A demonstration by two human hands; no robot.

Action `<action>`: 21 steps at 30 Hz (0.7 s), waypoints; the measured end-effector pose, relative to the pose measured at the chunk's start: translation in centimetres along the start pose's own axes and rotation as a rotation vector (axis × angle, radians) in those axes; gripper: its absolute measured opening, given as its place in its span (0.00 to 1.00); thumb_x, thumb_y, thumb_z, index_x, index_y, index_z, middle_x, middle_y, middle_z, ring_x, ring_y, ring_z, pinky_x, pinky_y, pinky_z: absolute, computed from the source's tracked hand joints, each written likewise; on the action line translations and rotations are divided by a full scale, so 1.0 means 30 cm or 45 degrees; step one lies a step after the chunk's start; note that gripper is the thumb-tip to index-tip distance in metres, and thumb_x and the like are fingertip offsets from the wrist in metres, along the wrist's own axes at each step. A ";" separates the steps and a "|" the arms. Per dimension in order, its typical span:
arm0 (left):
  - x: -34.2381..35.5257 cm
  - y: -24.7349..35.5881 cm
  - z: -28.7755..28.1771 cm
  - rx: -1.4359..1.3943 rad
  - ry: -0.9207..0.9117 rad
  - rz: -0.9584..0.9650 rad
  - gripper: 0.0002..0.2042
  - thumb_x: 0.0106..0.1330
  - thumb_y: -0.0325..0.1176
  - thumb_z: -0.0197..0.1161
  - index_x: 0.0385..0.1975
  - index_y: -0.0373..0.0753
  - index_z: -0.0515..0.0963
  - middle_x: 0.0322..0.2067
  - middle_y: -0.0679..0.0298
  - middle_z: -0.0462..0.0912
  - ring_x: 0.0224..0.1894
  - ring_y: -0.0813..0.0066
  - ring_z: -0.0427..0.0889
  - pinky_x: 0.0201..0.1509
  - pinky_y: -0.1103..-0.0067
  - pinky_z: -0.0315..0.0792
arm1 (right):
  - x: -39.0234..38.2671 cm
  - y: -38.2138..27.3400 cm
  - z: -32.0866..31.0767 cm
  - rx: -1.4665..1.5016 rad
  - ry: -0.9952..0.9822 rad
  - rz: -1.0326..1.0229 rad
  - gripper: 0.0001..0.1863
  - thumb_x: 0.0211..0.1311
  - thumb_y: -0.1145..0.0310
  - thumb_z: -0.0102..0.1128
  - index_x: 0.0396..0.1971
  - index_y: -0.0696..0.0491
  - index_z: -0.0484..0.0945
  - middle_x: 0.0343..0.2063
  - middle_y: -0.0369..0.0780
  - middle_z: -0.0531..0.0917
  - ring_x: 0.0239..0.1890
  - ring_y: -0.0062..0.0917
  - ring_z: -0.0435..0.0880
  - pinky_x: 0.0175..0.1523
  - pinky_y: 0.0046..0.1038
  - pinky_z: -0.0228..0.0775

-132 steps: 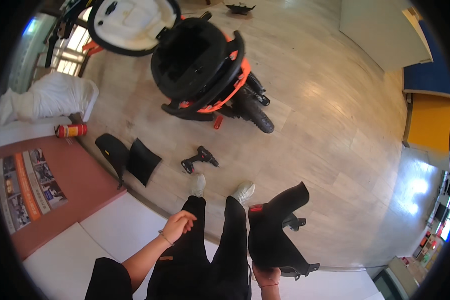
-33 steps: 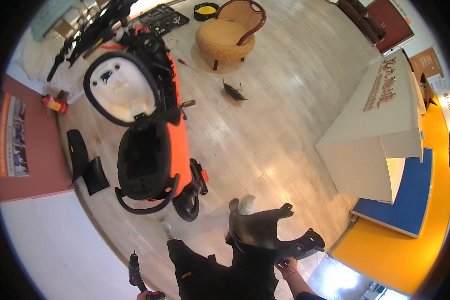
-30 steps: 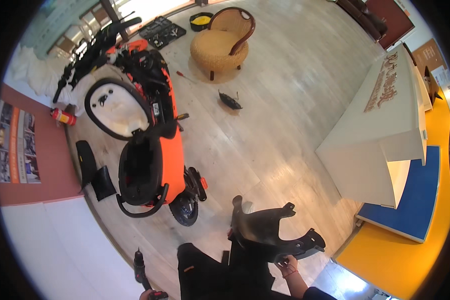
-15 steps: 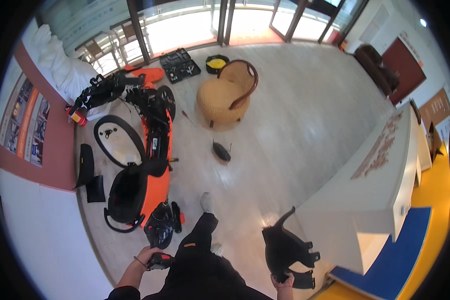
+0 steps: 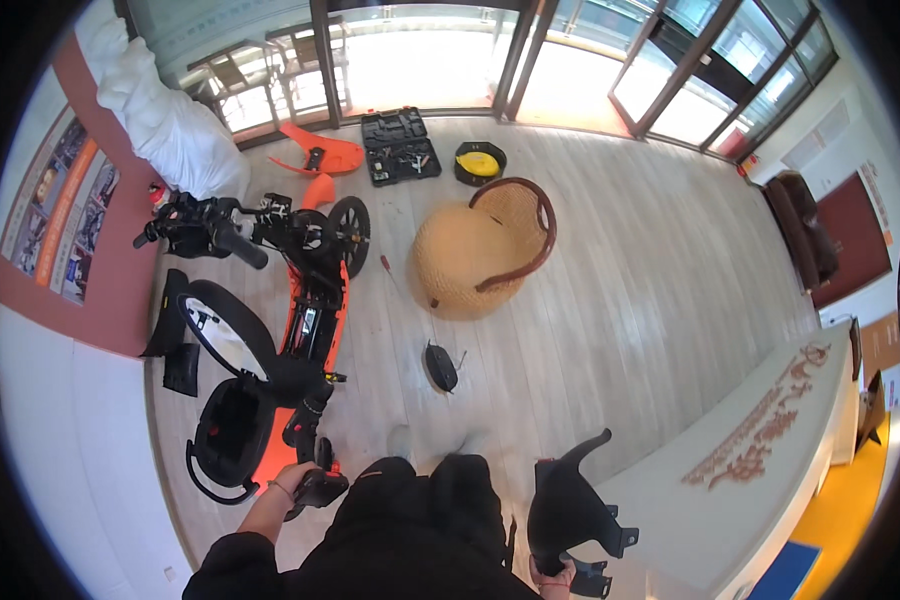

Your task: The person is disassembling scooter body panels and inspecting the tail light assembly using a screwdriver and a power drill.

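In hands (image 5: 553,577): drill (image 5: 322,488) left, panel (image 5: 570,510) right

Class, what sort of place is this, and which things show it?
Probably a lobby or showroom, now used for repair work: a white counter, glass doors, and a partly stripped scooter with an open toolbox nearby.

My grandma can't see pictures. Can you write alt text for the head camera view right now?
A person's left hand holds a cordless drill and the right hand holds a curved black panel. At left stands a partly dismantled orange-and-black scooter, seat flipped up; ahead are a wicker chair and an open tool case.
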State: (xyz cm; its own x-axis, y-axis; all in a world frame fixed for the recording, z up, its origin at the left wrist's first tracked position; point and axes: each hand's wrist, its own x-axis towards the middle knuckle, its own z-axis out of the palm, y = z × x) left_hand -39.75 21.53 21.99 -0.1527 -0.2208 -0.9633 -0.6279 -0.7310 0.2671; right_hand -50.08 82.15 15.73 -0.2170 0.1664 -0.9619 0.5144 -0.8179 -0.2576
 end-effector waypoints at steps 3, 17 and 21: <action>0.000 0.054 0.088 -0.108 0.018 -0.039 0.14 0.48 0.38 0.63 0.30 0.34 0.78 0.24 0.60 0.81 0.22 0.68 0.80 0.29 0.74 0.76 | 0.117 -0.104 0.320 -1.082 -0.339 -0.308 0.19 0.48 0.58 0.47 0.39 0.47 0.77 0.40 0.38 0.81 0.46 0.33 0.76 0.52 0.40 0.66; -0.099 -0.209 0.498 -1.349 -0.044 -0.178 0.12 0.60 0.41 0.54 0.37 0.43 0.79 0.33 0.63 0.82 0.33 0.68 0.82 0.39 0.69 0.78 | 0.201 -0.319 1.928 -0.796 -0.472 0.093 0.15 0.36 0.69 0.53 0.31 0.51 0.76 0.34 0.39 0.80 0.39 0.34 0.76 0.49 0.39 0.65; -0.023 -0.221 0.554 -1.505 -0.027 -0.255 0.12 0.60 0.42 0.55 0.35 0.43 0.79 0.32 0.63 0.82 0.32 0.68 0.82 0.38 0.69 0.78 | 0.186 -0.192 2.252 -0.884 -0.547 0.036 0.15 0.35 0.68 0.53 0.30 0.50 0.76 0.34 0.39 0.80 0.39 0.35 0.76 0.48 0.38 0.65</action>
State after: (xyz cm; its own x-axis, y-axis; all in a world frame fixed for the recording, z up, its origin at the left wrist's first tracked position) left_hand -48.16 37.28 20.43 -0.1521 -0.0329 -0.9878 0.4461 -0.8942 -0.0389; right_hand -110.31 50.57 18.05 -0.4229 -0.1898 -0.8861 0.8906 -0.2674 -0.3678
